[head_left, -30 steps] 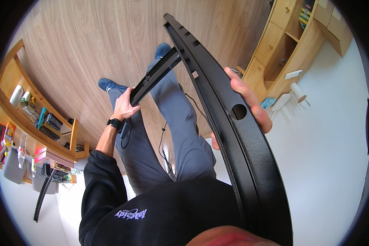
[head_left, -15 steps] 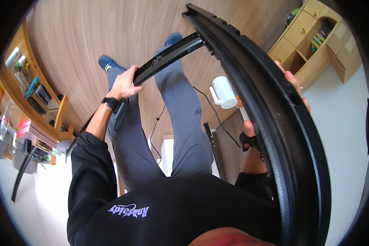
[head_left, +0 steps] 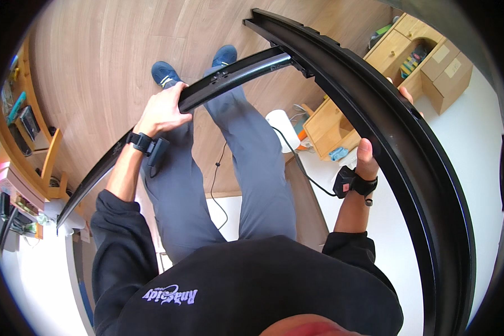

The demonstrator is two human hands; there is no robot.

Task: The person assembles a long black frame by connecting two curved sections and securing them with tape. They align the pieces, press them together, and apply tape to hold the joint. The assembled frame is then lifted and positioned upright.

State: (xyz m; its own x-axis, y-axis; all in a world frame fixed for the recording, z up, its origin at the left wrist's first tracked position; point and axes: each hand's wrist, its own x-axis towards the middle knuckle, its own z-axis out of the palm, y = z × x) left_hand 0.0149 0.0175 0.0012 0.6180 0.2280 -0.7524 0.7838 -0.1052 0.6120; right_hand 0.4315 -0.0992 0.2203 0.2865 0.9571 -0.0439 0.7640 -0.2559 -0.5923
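Black frame, two parts: wide beam on the right, narrower bar meeting it near its upper end. Both hang over the floor in front of the legs; can't tell if any end rests on something. Beam is long, channel-shaped, hollow side facing the camera, raised lips along both edges; lips shiny, inside duller. Shallow notches on the outer edge toward the upper end. Looks bowed, part of that is the lens; lower end runs out of view. Bar is black too, small fittings on its upper face, bright glare along its lower side near the joint.

Left hand: grasping the bar, fingers over the top, thumb at its end nearest the wrist. A black strip shows past the left wrist, slanting down-left; can't tell if same piece. Right hand: grasping the beam from behind, thumb on the inner lip, fingertips showing past the outer one. Nearby: white container, wooden cabinet, cardboard box, black cable running to the right wrist
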